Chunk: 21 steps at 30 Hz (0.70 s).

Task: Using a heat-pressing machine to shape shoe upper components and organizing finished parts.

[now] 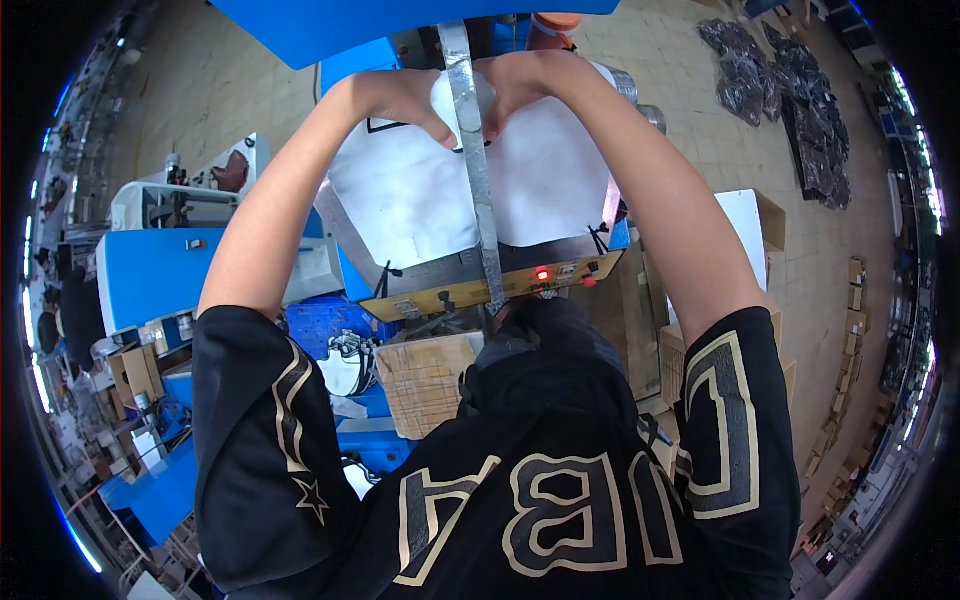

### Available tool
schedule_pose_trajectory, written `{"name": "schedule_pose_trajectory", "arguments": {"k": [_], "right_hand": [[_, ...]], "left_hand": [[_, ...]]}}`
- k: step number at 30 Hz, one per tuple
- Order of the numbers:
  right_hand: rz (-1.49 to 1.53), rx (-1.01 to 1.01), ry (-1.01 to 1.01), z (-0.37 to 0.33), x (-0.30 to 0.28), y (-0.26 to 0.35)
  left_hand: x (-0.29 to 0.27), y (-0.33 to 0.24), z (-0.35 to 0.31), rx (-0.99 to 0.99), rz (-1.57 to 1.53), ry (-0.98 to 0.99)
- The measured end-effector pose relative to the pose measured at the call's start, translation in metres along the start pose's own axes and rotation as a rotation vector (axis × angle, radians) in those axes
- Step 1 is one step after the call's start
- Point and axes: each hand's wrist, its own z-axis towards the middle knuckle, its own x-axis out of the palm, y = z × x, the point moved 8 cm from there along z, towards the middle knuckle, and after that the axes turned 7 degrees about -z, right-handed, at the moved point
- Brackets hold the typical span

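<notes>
Both arms reach forward to a blue machine (400,25). My left hand (405,98) curls round the left side of a small rounded white piece (445,98), its thumb stretched toward the middle. From the other side my right hand (512,85) closes on the same piece, fingers bent downward. A narrow grey metal bar (482,200) runs between the hands and hides part of the piece, so its kind is unclear. Beneath the hands, a white sheet (410,200) covers the machine's table on both sides of the bar.
The table's front panel (420,300) carries knobs and a lit red button (543,273). A blue crate (325,325) with black-and-white shoe parts (347,365) stands left of a worn wooden board (425,380). An orange-lidded container (553,32) sits behind; dark bagged bundles (740,70) lie on the floor.
</notes>
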Motion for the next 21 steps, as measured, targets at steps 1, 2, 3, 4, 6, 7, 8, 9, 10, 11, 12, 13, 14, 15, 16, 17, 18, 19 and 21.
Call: {"name": "schedule_pose_trajectory", "arguments": {"k": [1,2,3,4,6,7,8,9,10,11,12,13,14,15,16,17,18,19,21], "right_hand": [[0.000,-0.001,0.000,0.002,0.001,0.000],[0.002,0.005,-0.015,0.003,0.000,0.000],[0.004,0.010,-0.030,0.004,0.000,0.000],[0.004,0.008,-0.029,0.004,0.000,0.000],[0.029,0.002,-0.046,0.002,-0.002,-0.001],[0.035,0.003,-0.045,0.003,0.000,-0.005],[0.028,-0.015,0.002,0.008,0.004,-0.009],[0.021,-0.031,0.050,0.012,0.009,-0.014],[0.011,-0.048,0.047,0.017,0.009,-0.013],[0.018,-0.071,0.016,0.021,0.010,-0.015],[0.027,-0.083,-0.013,0.020,0.009,-0.019],[0.018,-0.106,-0.008,0.018,0.006,-0.008],[0.246,0.068,-0.004,0.014,0.001,-0.007],[0.481,0.277,-0.009,0.004,0.001,-0.023],[0.486,0.250,-0.046,0.004,-0.006,-0.028],[0.482,0.253,-0.048,0.005,-0.006,-0.033],[0.269,0.083,-0.145,0.007,-0.016,-0.024],[0.053,-0.098,-0.236,0.009,-0.021,-0.010],[-0.555,-0.332,-0.266,0.018,-0.006,0.004]], "left_hand": [[0.000,-0.001,-0.002,-0.001,0.000,0.000],[-0.001,-0.002,-0.004,-0.021,0.003,-0.009],[-0.002,-0.001,-0.005,-0.040,0.007,-0.018],[-0.002,-0.001,-0.005,-0.043,0.006,-0.018],[-0.001,-0.005,-0.006,0.002,-0.049,0.011],[-0.002,-0.015,-0.009,0.001,-0.048,0.017],[-0.003,-0.019,-0.015,-0.098,-0.047,0.046],[-0.002,-0.017,-0.019,-0.197,-0.046,0.076],[-0.002,-0.012,-0.015,-0.113,-0.062,0.057],[0.001,0.002,-0.007,-0.120,-0.064,0.048],[0.003,0.008,0.007,-0.039,-0.069,0.019],[0.005,0.025,0.014,0.019,-0.078,-0.020],[0.011,0.059,0.023,0.035,-0.073,-0.033],[0.009,0.059,0.028,0.042,-0.075,-0.035],[0.000,0.063,0.029,-0.017,-0.175,-0.124],[-0.008,0.068,0.028,-0.077,-0.277,-0.213],[-0.014,0.069,0.028,-0.081,-0.303,-0.254],[-0.015,0.072,0.029,-0.089,-0.306,-0.261],[-0.016,0.046,0.042,0.071,0.249,-0.327]]}}
